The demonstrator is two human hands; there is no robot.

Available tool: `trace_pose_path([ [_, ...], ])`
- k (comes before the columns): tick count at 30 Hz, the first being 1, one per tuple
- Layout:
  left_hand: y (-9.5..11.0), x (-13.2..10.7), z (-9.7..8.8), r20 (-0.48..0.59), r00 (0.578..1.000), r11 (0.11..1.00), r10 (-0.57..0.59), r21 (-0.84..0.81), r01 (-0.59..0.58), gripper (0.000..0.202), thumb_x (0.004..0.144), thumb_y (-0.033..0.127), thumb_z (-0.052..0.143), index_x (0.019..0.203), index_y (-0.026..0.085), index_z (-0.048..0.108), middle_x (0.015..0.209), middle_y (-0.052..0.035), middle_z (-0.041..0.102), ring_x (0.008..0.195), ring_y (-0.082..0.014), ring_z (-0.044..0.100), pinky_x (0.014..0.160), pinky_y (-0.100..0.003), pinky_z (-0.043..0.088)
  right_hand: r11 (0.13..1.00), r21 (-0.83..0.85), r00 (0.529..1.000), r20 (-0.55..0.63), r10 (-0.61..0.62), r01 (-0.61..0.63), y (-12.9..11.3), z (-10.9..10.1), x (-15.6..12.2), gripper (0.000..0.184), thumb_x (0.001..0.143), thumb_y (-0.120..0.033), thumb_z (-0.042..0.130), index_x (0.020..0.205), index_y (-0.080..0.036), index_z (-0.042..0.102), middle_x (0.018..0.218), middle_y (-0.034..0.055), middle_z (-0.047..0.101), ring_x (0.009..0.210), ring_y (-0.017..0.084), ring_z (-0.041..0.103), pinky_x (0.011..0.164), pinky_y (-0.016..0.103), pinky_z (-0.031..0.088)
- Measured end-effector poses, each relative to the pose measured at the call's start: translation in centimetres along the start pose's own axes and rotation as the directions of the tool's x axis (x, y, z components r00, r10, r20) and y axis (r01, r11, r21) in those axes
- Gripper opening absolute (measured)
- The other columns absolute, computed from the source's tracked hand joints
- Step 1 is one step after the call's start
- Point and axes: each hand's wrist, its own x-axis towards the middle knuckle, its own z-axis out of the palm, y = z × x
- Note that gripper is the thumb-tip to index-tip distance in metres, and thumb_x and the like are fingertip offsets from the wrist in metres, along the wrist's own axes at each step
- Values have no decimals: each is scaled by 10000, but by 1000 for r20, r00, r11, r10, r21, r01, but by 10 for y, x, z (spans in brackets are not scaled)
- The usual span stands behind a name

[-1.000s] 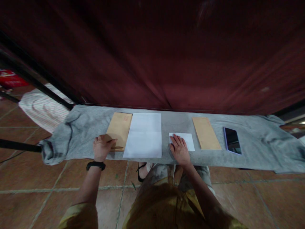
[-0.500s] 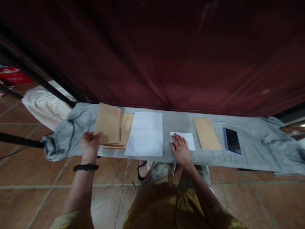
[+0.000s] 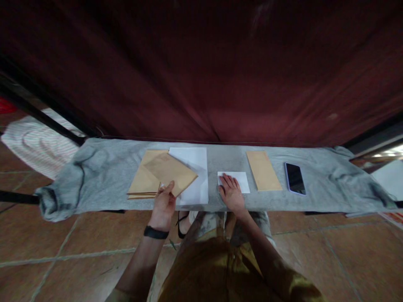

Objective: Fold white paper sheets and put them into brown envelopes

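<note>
Between thumb and fingers, my left hand [image 3: 164, 205] grips a brown envelope [image 3: 172, 168] by its near edge. The envelope is tilted across a stack of brown envelopes [image 3: 143, 180] and a white sheet of paper [image 3: 197, 184], covering part of both. My right hand [image 3: 232, 195] lies flat, fingers spread, on a small folded white paper [image 3: 242, 180]. Right of that paper lies a single brown envelope [image 3: 263, 171], apart from the hand.
A phone [image 3: 295, 178] lies face up at the right. Grey cloth [image 3: 324, 184] covers the narrow bench, bunched at its left end. Behind it hangs a dark red curtain [image 3: 201, 92]. Black metal bars [image 3: 40, 117] stand at the left, near a striped cloth [image 3: 40, 140].
My left hand has moved right, carrying the brown envelope off the stack and partly over the white sheet. My right hand stays on the folded paper. The camera view has shifted slightly.
</note>
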Motion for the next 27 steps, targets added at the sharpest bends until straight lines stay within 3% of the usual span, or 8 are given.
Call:
trace_pose_path([
  [3, -16, -12, 10, -13, 999, 998, -38, -46, 37, 423, 604, 131, 852, 587, 180, 432, 517, 108, 517, 494, -48, 535, 549, -183, 432, 1000, 7, 1000, -8, 1, -1, 1, 1, 0, 459, 1013, -310, 455, 1449, -178, 511, 1529, 94, 487, 1429, 267, 404, 1198, 484, 275],
  [7, -26, -20, 12, -112, 993, 995, 27, -89, -37, 488, 653, 267, 858, 599, 187, 380, 480, 136, 445, 412, -16, 418, 465, -178, 326, 1000, 21, 1000, -23, -1, 1, 1, 2, 1, 456, 1008, -308, 466, 1446, -190, 517, 1519, 99, 499, 1418, 267, 420, 1190, 490, 285],
  [10, -34, -27, 11, -108, 994, 997, 2, -80, -11, 458, 658, 292, 853, 636, 194, 406, 505, 134, 470, 438, -23, 457, 496, -180, 374, 1000, 25, 1000, -30, -8, 8, 1, 1, 0, 456, 1010, -308, 463, 1446, -186, 516, 1512, 105, 506, 1412, 272, 427, 1188, 496, 288],
  [19, -65, -49, 11, -3, 984, 980, -178, -90, 177, 330, 633, 151, 842, 680, 184, 516, 605, 77, 621, 546, -80, 619, 626, -240, 544, 1000, 16, 1000, -18, -4, 4, -1, -3, 1, 463, 1010, -306, 464, 1455, -182, 504, 1512, 99, 507, 1416, 276, 420, 1186, 495, 296],
  [23, -68, -53, 8, 70, 972, 970, -223, -79, 229, 218, 687, 131, 802, 711, 169, 588, 612, 54, 648, 577, -91, 649, 648, -234, 555, 1000, 16, 1000, -14, -6, 6, -1, -3, 1, 461, 1015, -307, 454, 1453, -175, 506, 1513, 101, 505, 1418, 277, 417, 1189, 496, 289],
  [27, -70, -60, 1, 195, 936, 955, -292, 16, 295, 156, 699, 157, 790, 747, 159, 641, 757, -21, 732, 741, -135, 713, 745, -258, 570, 1000, 21, 1000, -17, -10, 10, -1, -2, 1, 460, 1018, -312, 443, 1452, -174, 505, 1524, 97, 493, 1421, 276, 414, 1194, 495, 281],
])
